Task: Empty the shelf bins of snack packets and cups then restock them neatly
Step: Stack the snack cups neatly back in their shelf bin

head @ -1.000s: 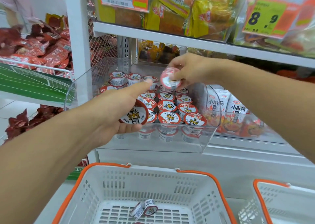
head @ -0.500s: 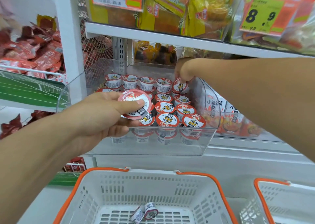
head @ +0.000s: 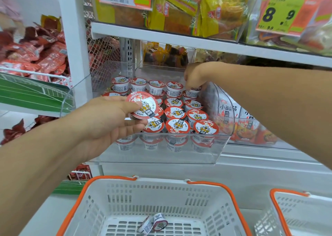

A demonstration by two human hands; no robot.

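Note:
A clear plastic shelf bin (head: 206, 153) holds several small cups with red and white tiger lids (head: 177, 126), stacked in rows. My left hand (head: 107, 120) grips one such cup (head: 142, 105) between thumb and fingers, tilted, just in front of the bin's left side. My right hand (head: 195, 76) reaches over the bin to its back right corner, fingertips pinching the lid of a cup (head: 193, 92) in the back row. Below stands a white basket (head: 100, 199) with orange rim, with two cups (head: 152, 224) lying on its floor.
To the right, a neighbouring bin holds white and red snack packets (head: 251, 124). Yellow packets (head: 221, 12) and price tags fill the shelf above. Red packets (head: 32, 54) lie in a rack at the left. A second orange-rimmed basket (head: 280, 199) stands at the lower right.
My right hand carried its cup from above the bin down into the back right corner. My left hand turned its cup lid-up and raised it slightly.

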